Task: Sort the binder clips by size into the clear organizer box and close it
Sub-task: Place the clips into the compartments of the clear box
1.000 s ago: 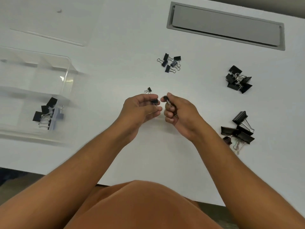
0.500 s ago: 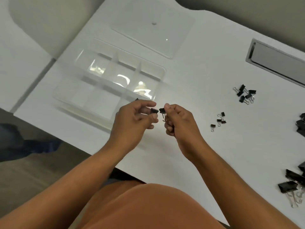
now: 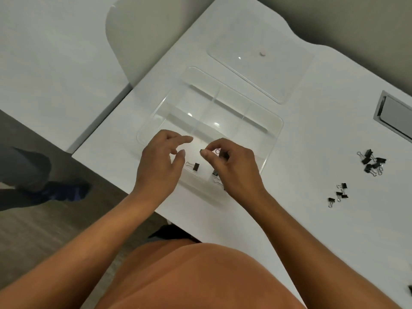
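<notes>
The clear organizer box (image 3: pixel 270 128) stands open on the white table, split into several compartments. Both my hands hover over its near row. My left hand (image 3: pixel 160 163) has its fingers spread and holds nothing. Just right of its thumb, a small black binder clip (image 3: pixel 195 166) lies in a near compartment. My right hand (image 3: pixel 231 166) pinches another small clip (image 3: pixel 202 151) between thumb and forefinger. Under that hand a further clip (image 3: pixel 215 173) shows in the box, partly hidden. The clear lid (image 3: pixel 260 70) lies flat beyond the box.
Two loose groups of black clips lie on the table to the right: a medium group (image 3: pixel 372 162) and a small group (image 3: pixel 340 192). A grey cable hatch (image 3: pixel 394 117) sits at the far right. The table's left edge runs close to the box, with floor below.
Both hands moved left from the middle of the table to above the box. My left hand opened and let go of its clip, which now lies in a near compartment.
</notes>
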`<state>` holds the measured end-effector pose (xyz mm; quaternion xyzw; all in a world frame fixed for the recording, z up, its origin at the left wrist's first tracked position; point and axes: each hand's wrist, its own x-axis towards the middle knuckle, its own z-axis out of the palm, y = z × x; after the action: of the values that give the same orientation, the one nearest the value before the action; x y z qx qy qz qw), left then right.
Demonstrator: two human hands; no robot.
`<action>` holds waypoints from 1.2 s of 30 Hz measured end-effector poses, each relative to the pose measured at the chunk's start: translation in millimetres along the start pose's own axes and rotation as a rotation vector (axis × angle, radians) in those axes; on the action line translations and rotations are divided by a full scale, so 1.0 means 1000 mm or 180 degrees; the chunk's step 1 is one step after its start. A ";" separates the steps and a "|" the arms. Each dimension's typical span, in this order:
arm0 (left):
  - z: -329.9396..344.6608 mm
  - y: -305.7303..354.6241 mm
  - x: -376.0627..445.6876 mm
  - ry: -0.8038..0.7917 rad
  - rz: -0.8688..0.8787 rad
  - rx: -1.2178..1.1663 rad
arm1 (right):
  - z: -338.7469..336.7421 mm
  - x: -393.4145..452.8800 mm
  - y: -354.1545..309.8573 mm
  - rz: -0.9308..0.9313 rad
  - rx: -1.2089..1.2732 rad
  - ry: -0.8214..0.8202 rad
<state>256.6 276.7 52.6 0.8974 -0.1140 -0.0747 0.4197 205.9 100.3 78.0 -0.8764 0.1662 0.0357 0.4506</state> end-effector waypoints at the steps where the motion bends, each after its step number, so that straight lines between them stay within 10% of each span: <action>1: -0.001 -0.002 -0.001 -0.0009 -0.0007 -0.0030 | 0.003 0.002 0.000 0.0011 -0.0286 -0.0161; 12: 0.001 -0.003 -0.003 -0.0312 0.0225 -0.0267 | -0.012 -0.001 -0.015 0.0184 -0.0457 -0.0896; 21: -0.006 0.026 0.014 -0.0817 -0.0716 -0.1825 | -0.009 0.003 -0.020 -0.0061 0.0098 -0.1118; 30: 0.007 0.016 0.025 -0.0285 0.0368 0.0352 | -0.017 -0.011 -0.010 0.0310 -0.0086 -0.0567; 36: 0.005 0.012 0.023 -0.0127 0.0264 0.0098 | -0.017 -0.006 -0.019 -0.0224 -0.0257 -0.0158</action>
<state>275.6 260.1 57.9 0.8965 -0.1605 -0.0733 0.4063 204.7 98.5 104.7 -0.8980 0.1223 0.0483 0.4200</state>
